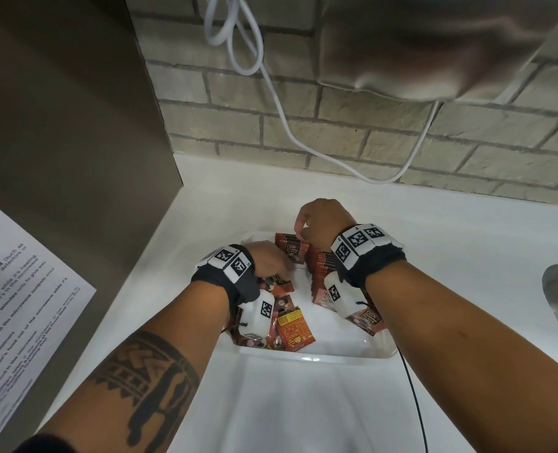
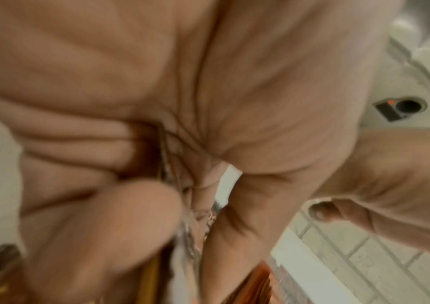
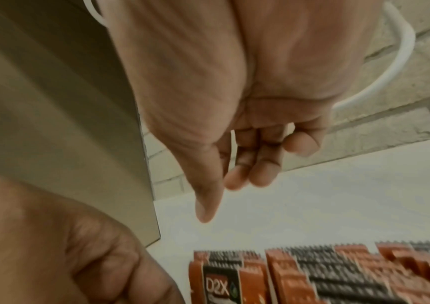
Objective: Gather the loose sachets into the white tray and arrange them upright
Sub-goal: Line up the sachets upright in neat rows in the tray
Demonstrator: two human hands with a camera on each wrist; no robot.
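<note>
Here your left hand [image 1: 267, 259] pinches thin, crinkly sachets [image 1: 282, 287] in the tray [image 1: 316, 358]; your right hand [image 1: 323, 223] hovers loosely curled, empty. They look light and slippery; pinch the edges.

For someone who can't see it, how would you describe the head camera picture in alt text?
Two hands work over a white tray on a white counter: the left hand grips loose sachets lying flat, while the right hand hovers above a row of upright sachets. Behind is a brick wall with a white cable.
</note>
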